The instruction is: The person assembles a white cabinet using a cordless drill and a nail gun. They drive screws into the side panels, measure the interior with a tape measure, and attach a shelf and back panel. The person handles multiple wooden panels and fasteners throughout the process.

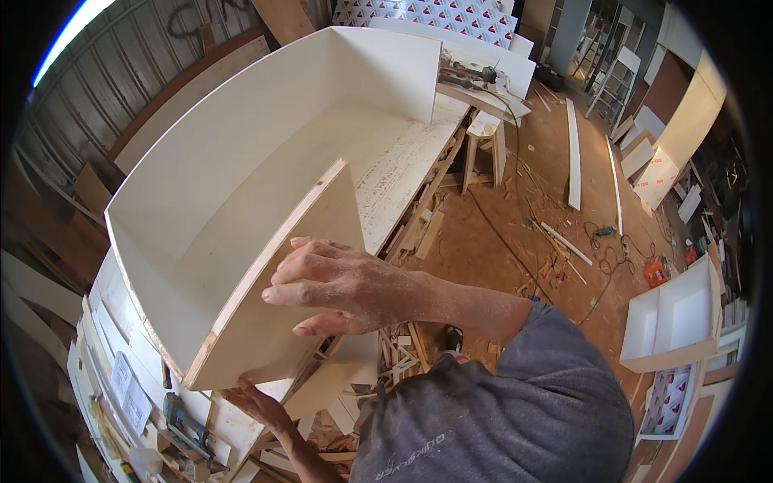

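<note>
A large white box-shaped cabinet carcass (241,121), its near side facing me, lies on a worktable. At its near end stands an upright white board (278,342) with a raw, pale wooden edge. My right hand (346,286) is over this board's face, fingers stretched and spread apart; whether they press on it I cannot tell. Below, at the board's lower corner, my left hand (262,406) has its fingers bent against the edge, and part of them is hidden behind the board.
A cordless power tool (185,423) lies among wood pieces at lower left. Another power tool (483,76) with a cord rests at the table's far end, beside a small white stool (485,129). Offcuts and cables litter the brown floor (483,241). A white open box (672,314) stands right.
</note>
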Demonstrator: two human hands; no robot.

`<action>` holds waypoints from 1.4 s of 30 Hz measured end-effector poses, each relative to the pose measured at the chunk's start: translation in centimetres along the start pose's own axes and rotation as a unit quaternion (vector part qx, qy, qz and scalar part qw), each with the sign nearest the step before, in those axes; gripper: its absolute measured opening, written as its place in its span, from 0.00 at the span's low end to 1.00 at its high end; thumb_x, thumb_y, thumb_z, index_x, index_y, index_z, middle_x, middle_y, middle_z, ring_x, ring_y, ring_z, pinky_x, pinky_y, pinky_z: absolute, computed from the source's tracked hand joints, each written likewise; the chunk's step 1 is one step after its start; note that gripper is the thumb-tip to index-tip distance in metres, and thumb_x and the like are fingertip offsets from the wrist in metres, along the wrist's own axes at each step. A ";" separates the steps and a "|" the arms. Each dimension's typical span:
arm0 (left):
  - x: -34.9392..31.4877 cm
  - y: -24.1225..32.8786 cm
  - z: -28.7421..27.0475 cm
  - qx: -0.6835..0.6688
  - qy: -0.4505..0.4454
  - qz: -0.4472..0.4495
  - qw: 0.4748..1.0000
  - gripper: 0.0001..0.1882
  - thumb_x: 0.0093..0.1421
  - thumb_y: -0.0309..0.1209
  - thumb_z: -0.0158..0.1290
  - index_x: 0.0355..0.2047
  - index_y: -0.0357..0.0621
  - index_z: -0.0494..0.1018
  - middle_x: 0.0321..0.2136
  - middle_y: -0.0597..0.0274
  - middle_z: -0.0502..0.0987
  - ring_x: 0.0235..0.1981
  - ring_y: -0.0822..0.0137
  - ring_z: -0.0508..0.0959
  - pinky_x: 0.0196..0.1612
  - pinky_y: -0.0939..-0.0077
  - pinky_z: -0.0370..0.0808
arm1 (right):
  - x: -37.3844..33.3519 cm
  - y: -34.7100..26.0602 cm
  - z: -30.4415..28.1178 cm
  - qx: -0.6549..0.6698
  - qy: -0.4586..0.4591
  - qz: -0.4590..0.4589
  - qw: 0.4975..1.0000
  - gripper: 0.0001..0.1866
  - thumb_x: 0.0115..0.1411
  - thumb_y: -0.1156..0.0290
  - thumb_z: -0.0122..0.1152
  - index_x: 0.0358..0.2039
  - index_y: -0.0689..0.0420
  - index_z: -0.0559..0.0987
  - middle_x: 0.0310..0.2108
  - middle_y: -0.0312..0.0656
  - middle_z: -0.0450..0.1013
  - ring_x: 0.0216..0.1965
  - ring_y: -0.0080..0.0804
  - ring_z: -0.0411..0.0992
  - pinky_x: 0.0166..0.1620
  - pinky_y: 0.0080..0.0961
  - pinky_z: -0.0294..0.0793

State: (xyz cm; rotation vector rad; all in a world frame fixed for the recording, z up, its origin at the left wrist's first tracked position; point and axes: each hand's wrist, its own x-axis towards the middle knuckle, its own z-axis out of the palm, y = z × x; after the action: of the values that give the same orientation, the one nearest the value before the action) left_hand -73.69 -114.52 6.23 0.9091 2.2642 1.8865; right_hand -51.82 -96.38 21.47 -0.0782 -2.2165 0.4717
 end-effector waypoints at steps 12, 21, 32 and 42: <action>0.1 0.5 7.4 0.104 0.279 0.015 0.955 0.42 0.66 0.54 0.42 0.67 0.39 0.42 0.66 0.43 0.48 0.64 0.52 0.57 0.63 0.61 0.55 | -30.4 18.4 -21.2 0.055 0.076 0.466 0.880 0.16 0.60 0.74 0.57 0.50 0.58 0.73 0.40 0.41 0.72 0.39 0.28 0.73 0.43 0.23 0.73; -0.6 1.6 7.2 0.113 0.352 -0.053 0.928 0.46 0.64 0.59 0.39 0.68 0.38 0.38 0.66 0.44 0.51 0.64 0.52 0.58 0.64 0.64 0.54 | -39.2 25.5 -24.0 0.150 0.064 0.569 0.806 0.17 0.62 0.75 0.55 0.52 0.60 0.72 0.39 0.39 0.72 0.36 0.23 0.71 0.41 0.20 0.72; -4.6 -6.5 10.6 -0.022 0.468 -0.177 0.865 0.41 0.64 0.59 0.36 0.63 0.34 0.52 0.58 0.42 0.62 0.57 0.49 0.66 0.56 0.55 0.67 | -34.1 36.0 -33.5 -0.005 0.079 0.530 0.844 0.17 0.61 0.71 0.56 0.52 0.58 0.73 0.37 0.40 0.75 0.36 0.26 0.73 0.40 0.22 0.73; -11.9 2.3 26.8 -0.071 0.276 -0.235 0.929 0.37 0.64 0.53 0.34 0.58 0.29 0.58 0.50 0.37 0.69 0.49 0.47 0.74 0.49 0.56 0.76 | -29.3 60.8 -47.2 -0.111 0.090 0.471 0.871 0.19 0.60 0.67 0.56 0.50 0.60 0.73 0.36 0.47 0.75 0.36 0.36 0.74 0.42 0.31 0.73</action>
State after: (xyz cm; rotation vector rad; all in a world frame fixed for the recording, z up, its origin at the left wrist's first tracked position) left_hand -52.15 -96.26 -2.14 -0.2195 2.2653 2.1997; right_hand -3.52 -31.81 4.89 -1.3126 -1.9091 0.6760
